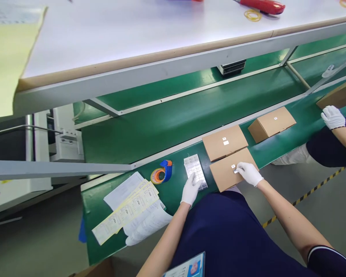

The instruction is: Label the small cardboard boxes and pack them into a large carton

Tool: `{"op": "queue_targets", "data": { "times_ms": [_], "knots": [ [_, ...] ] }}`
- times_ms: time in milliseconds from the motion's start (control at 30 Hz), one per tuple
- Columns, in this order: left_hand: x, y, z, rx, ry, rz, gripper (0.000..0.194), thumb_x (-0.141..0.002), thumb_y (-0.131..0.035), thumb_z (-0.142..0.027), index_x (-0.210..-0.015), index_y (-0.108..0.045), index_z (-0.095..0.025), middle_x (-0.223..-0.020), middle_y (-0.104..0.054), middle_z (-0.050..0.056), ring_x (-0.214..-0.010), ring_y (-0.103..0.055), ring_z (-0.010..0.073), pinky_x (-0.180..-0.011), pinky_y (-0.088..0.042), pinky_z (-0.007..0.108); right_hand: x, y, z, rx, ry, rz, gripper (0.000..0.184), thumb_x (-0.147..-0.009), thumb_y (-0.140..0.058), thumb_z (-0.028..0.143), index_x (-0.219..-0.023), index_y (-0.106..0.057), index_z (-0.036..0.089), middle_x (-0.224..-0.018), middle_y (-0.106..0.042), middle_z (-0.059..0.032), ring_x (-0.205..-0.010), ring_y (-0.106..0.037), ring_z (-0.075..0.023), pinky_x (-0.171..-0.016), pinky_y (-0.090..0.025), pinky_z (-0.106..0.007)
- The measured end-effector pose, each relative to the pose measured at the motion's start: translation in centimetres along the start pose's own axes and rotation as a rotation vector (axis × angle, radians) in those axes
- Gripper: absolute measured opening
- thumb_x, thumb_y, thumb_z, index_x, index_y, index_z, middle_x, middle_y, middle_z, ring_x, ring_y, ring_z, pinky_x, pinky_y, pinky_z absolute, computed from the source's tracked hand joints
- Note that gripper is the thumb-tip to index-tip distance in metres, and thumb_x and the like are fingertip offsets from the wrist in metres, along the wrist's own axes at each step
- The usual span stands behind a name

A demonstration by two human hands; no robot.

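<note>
My left hand (190, 189) wears a white glove, and its fingers rest on a sheet of small white labels (195, 171) lying on the green belt. My right hand (249, 173), also gloved, pinches a small label (235, 171) against a flat kraft cardboard box (229, 170). Another box (225, 142) lies just beyond it, with two small labels on top. A third box (271, 124) sits farther along. Left of my left hand are a blue and orange tape dispenser (162, 172) and yellow label strips (127, 211) over white papers (144, 223).
A co-worker's gloved hand (333, 117) rests near a box (337, 96) at the right edge. A white-topped table (132, 38) above holds a red tool (262, 5) and rubber bands (252, 14). Yellow-black hazard tape (302, 198) runs along the grey floor.
</note>
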State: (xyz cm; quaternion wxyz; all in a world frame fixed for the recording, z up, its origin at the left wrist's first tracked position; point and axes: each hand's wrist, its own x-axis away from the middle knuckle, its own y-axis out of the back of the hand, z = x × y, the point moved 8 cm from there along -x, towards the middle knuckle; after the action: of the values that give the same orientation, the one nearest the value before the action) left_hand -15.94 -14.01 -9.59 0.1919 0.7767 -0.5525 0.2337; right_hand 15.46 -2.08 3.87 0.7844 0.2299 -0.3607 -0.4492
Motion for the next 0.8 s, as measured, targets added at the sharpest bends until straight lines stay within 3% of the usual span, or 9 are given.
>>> {"op": "queue_targets", "data": {
  "times_ms": [267, 567, 667, 800],
  "knots": [
    [0.6, -0.9, 1.8, -0.054, 0.024, 0.093, 0.082, -0.085, -0.075, -0.038, -0.154, -0.041, -0.012, -0.158, -0.045, 0.019, -0.145, -0.045, 0.0284, -0.123, -0.035, 0.039, -0.3, -0.6, -0.3, 0.031, -0.012, 0.036, 0.017, -0.091, -0.051, 0.026, -0.079, -0.063, 0.022, -0.078, -0.068, 0.0000, -0.073, -0.059, -0.0175, -0.070, -0.037, -0.025],
    [0.5, -1.5, 1.8, -0.060, 0.030, 0.115, 0.076, -0.088, -0.071, -0.029, -0.154, -0.040, -0.006, -0.157, -0.044, 0.023, -0.145, -0.046, 0.0288, -0.123, -0.035, 0.040, -0.6, -1.4, 0.4, 0.260, -0.071, 0.047, 0.018, -0.096, -0.047, 0.024, -0.083, -0.060, 0.022, -0.088, -0.071, -0.0033, -0.083, -0.064, -0.0188, -0.072, -0.037, -0.026],
    [0.5, -2.0, 1.5, -0.067, 0.054, 0.117, 0.074, -0.088, -0.071, -0.027, -0.153, -0.043, -0.007, -0.156, -0.046, 0.023, -0.143, -0.048, 0.0291, -0.122, -0.036, 0.040, -0.7, -1.8, 0.5, 0.387, -0.154, 0.037, 0.018, -0.097, -0.052, 0.037, -0.093, -0.060, 0.022, -0.092, -0.072, -0.0064, -0.086, -0.067, -0.0220, -0.073, -0.040, -0.028],
    [0.5, -3.2, 0.1, -0.071, 0.052, 0.135, 0.070, -0.089, -0.072, -0.032, -0.150, -0.048, -0.009, -0.153, -0.050, 0.022, -0.141, -0.050, 0.0303, -0.122, -0.036, 0.040, -0.4, 0.7, -3.2, 0.429, -0.436, -0.040, 0.054, -0.085, -0.065, 0.064, -0.112, -0.057, 0.017, -0.093, -0.072, -0.0125, -0.088, -0.070, -0.0299, -0.078, -0.047, -0.035]
  ]
}}
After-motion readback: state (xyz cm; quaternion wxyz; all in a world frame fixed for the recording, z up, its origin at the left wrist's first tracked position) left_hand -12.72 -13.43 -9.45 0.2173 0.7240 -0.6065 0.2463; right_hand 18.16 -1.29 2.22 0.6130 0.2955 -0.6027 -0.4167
